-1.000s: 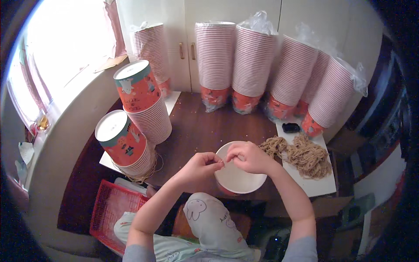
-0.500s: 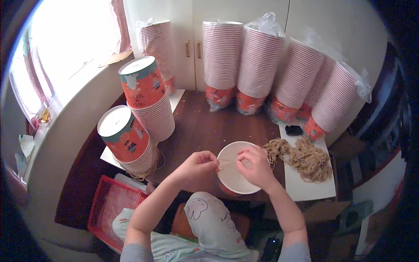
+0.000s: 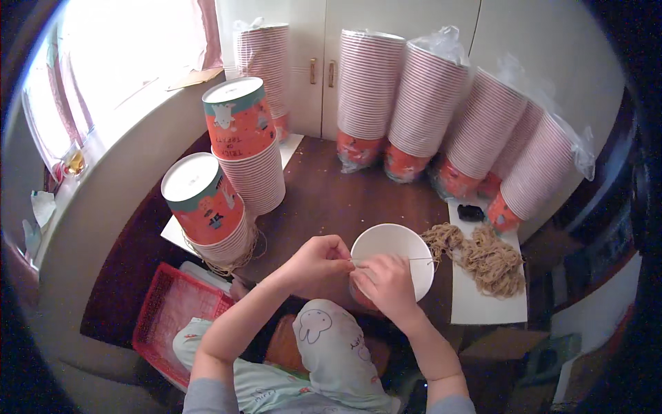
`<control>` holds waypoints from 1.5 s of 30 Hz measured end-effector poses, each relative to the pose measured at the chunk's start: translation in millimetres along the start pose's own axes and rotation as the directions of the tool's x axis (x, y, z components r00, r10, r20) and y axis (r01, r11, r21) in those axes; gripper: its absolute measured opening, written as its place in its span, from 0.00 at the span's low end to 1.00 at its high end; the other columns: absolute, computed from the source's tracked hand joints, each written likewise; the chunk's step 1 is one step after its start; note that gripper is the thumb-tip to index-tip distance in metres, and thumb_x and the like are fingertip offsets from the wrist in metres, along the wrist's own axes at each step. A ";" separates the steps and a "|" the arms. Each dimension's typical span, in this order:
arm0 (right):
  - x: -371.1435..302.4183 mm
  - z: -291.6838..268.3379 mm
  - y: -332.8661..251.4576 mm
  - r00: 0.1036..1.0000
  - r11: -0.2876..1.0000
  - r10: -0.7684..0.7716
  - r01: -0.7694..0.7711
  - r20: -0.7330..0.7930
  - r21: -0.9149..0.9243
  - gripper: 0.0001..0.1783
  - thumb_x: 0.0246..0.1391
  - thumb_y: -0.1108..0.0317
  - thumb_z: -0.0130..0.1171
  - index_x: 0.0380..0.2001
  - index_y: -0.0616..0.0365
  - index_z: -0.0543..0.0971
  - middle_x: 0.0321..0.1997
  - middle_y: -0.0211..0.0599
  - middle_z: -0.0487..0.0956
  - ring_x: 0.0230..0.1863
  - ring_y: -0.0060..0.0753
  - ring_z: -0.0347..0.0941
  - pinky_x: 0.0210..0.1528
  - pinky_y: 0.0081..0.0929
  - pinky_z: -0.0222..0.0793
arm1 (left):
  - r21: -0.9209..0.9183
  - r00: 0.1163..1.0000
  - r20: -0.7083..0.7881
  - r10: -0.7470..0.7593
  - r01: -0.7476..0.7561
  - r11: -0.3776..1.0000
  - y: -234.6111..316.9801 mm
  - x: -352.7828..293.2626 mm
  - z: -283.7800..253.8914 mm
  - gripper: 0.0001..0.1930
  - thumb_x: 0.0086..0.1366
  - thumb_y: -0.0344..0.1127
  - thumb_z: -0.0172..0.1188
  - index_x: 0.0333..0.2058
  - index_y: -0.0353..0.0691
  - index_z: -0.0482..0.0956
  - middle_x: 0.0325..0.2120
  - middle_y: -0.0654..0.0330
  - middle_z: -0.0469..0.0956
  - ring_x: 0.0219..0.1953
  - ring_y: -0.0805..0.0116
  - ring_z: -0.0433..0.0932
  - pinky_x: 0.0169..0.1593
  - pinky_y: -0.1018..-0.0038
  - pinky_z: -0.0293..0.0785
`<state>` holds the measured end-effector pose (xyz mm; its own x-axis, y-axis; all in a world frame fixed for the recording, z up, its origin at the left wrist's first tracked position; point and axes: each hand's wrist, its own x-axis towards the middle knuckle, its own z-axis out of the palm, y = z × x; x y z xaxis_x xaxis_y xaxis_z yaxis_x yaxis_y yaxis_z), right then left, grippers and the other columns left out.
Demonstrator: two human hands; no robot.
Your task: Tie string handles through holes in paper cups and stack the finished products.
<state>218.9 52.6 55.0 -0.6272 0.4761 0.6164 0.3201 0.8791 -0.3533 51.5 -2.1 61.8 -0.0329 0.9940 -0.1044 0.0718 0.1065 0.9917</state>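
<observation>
At the near edge of the dark wooden tabletop (image 3: 324, 200), a paper bucket (image 3: 393, 265) sits with its white inside showing nothing but a taut strand of jute string (image 3: 407, 260) stretched across its mouth. The left hand (image 3: 318, 261) and right hand (image 3: 383, 283) both pinch that string closed between fingertips at the bucket's left rim. A loose heap of jute string (image 3: 483, 254) lies on a white sheet (image 3: 483, 303) at the right edge. Stacks of nested buckets (image 3: 441, 110) line the far edge.
</observation>
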 end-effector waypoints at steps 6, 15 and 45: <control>1.3 14.7 3.9 0.977 0.972 0.188 -0.200 0.101 0.124 0.10 0.38 0.68 0.61 0.26 0.60 0.75 0.25 0.35 0.75 0.25 0.34 0.71 0.30 0.29 0.65 | 0.015 0.994 -0.042 0.101 -0.101 0.995 -9.8 1.4 4.1 0.07 0.53 0.29 0.58 0.27 0.34 0.70 0.23 0.63 0.74 0.27 0.80 0.71 0.29 0.83 0.68; 9.3 10.9 2.1 0.892 0.783 0.385 -0.451 0.236 0.429 0.13 0.40 0.72 0.61 0.31 0.61 0.71 0.24 0.35 0.78 0.27 0.21 0.73 0.29 0.17 0.64 | -0.259 0.991 -0.137 0.002 -0.038 0.965 -12.7 -2.0 11.0 0.07 0.55 0.31 0.57 0.28 0.34 0.70 0.25 0.62 0.75 0.29 0.79 0.72 0.32 0.84 0.69; 6.0 9.0 9.1 0.923 0.854 0.316 -0.378 0.220 0.358 0.16 0.41 0.70 0.60 0.36 0.57 0.68 0.27 0.38 0.77 0.32 0.32 0.75 0.32 0.27 0.68 | 0.402 0.803 -0.416 0.426 -0.258 0.879 -44.8 -3.9 14.9 0.08 0.51 0.29 0.57 0.32 0.37 0.77 0.25 0.53 0.77 0.26 0.67 0.77 0.30 0.75 0.72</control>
<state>211.6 63.3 49.2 -0.6339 0.7117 0.3026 0.2560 0.5623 -0.7863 63.2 -10.4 16.7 -0.4106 0.8333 0.3701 0.4718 -0.1531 0.8683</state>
